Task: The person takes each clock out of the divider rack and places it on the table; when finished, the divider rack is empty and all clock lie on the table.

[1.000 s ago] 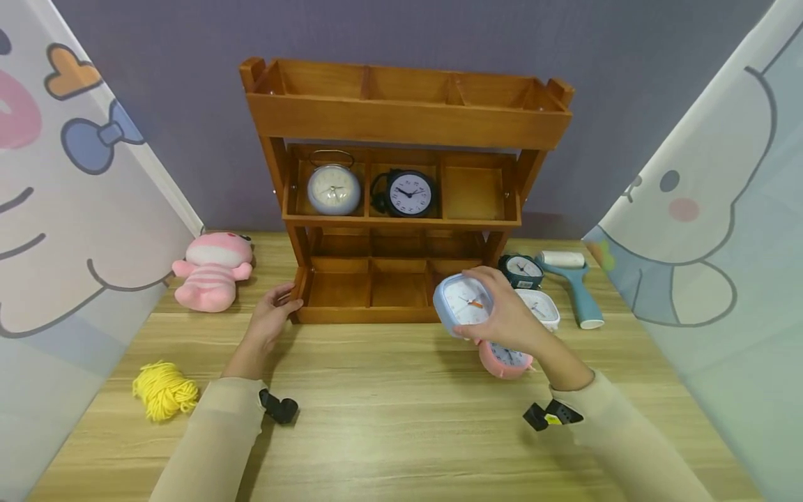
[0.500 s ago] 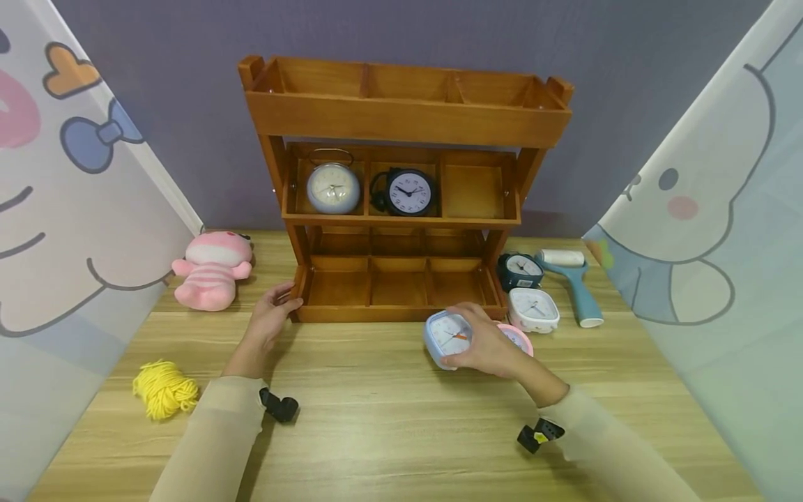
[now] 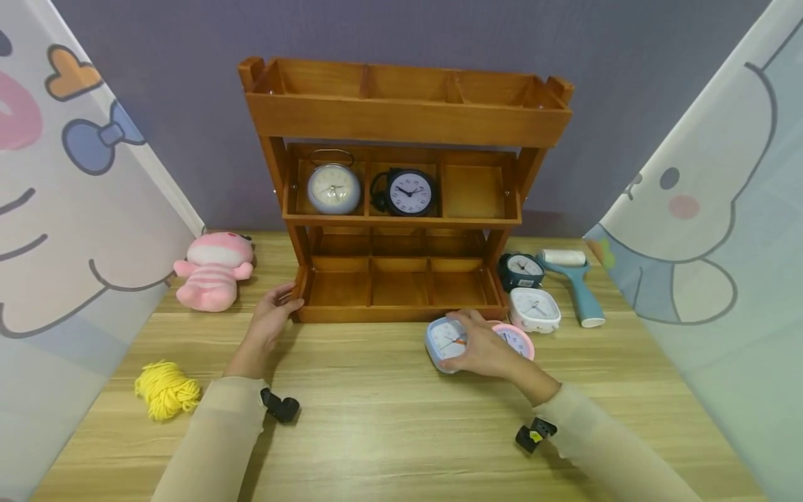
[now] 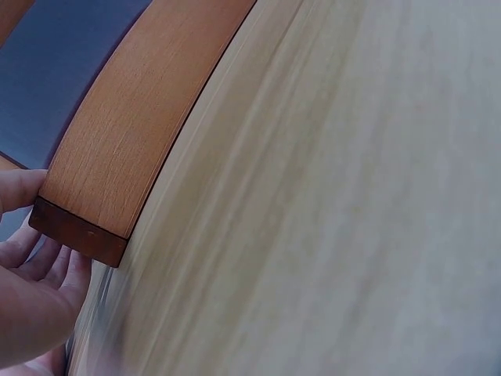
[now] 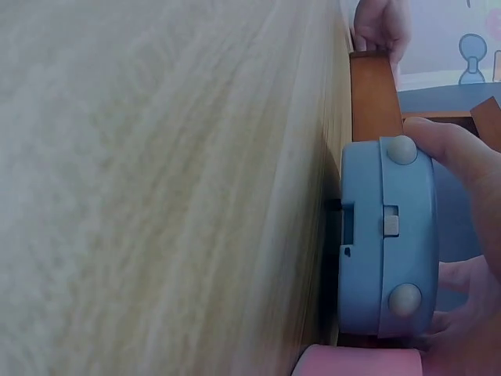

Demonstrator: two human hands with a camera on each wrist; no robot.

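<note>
My right hand (image 3: pixel 482 347) holds a light blue square alarm clock (image 3: pixel 442 340) by its sides, face up, low over the table in front of the shelf. The right wrist view shows the blue clock's side (image 5: pixel 364 258) with two round feet. A pink alarm clock (image 3: pixel 516 339) lies beside it, partly behind my right hand. My left hand (image 3: pixel 271 319) grips the lower left front corner of the brown wooden shelf (image 3: pixel 401 315). In the left wrist view, thumb and fingers lie around the end of the shelf's wooden board (image 4: pixel 125 149).
On the middle tier stand a pale round clock (image 3: pixel 334 189) and a black clock (image 3: pixel 410 193). A white clock (image 3: pixel 534 309), a dark green clock (image 3: pixel 522 270) and a lint roller (image 3: pixel 578 289) lie right. Left are a pink plush toy (image 3: pixel 213 272) and yellow yarn (image 3: pixel 166 390).
My right hand has brought the blue clock down and slightly left, off the front of the shelf's right end, uncovering the white clock. My left hand has stayed at the shelf corner.
</note>
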